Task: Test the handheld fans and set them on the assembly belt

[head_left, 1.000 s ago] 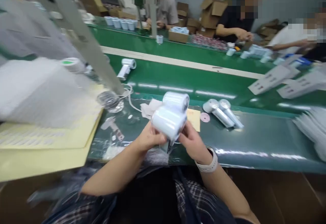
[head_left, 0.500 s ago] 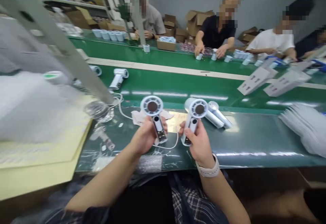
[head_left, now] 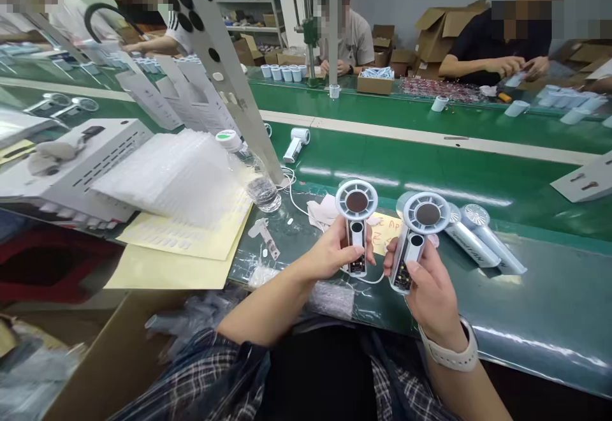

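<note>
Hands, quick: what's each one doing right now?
Left hand: closed around the handle of the left fan, held upright.
Right hand: closed around the handle of the right fan, held upright.

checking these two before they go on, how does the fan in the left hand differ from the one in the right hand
The left hand holds its fan upright, while the fan in the right hand leans to the right. The left fan's hub looks brownish; the right fan's looks greyer. A thin white cable runs by the left fan's base; none shows at the right fan's. Both are white handheld fans with round heads, gripped by the handle, faces toward the camera.
</note>
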A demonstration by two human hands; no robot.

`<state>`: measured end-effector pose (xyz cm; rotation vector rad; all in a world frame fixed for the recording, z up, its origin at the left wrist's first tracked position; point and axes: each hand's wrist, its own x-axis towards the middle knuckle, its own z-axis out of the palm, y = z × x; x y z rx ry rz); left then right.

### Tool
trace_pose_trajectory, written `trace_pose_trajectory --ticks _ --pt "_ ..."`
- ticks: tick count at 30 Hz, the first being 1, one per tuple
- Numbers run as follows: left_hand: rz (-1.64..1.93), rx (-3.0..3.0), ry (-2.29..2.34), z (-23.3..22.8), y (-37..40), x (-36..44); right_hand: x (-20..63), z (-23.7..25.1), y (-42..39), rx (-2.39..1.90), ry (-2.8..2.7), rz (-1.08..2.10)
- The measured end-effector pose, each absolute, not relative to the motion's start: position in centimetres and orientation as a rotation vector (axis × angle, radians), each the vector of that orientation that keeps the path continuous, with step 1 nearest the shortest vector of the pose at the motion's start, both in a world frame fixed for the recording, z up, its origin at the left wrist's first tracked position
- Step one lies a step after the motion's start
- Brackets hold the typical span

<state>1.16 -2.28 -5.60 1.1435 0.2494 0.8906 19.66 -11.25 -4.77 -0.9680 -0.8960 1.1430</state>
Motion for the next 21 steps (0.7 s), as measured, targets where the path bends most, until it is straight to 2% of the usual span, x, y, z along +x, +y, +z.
trace_pose_trajectory --ticks 8,21 --pt "0.8 1.127 0.232 -4.2 -2.1 0.7 19.2 -4.6 -11.2 -0.982 -0.814 1.188" --pt "0.85 1.139 0.324 -5.0 -1.9 1.3 19.1 -4.7 -11.1 -1.027 -0.814 1.209"
